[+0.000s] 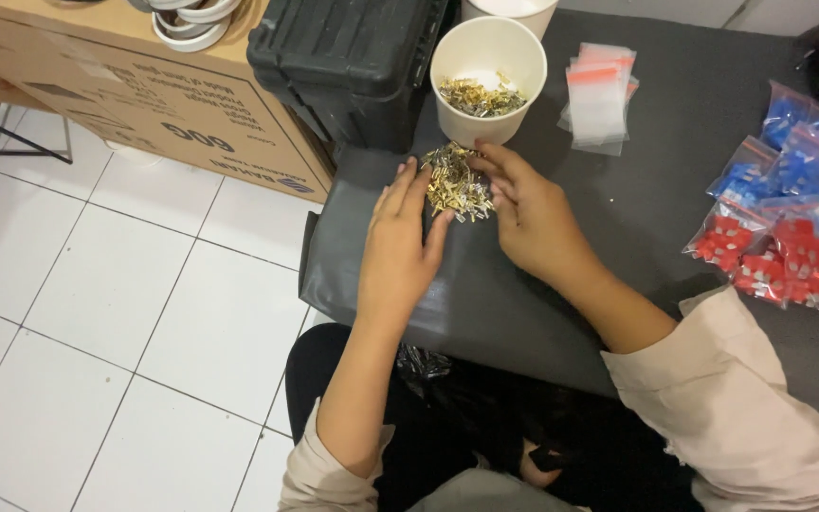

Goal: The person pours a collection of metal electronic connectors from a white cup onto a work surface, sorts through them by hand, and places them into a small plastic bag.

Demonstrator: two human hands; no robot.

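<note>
While my left hand [398, 248] lies flat and open on the grey mat [656, 190], its fingers touch a small pile of brass metal pieces [455, 182]. My right hand [531, 216] is open too, fingertips on the pile, just below a white paper cup [488, 81] with more pieces.

White square-tiled floor [125, 313] fills the left of the frame; dark grey covered desk [675, 123] occupies the right.
</note>
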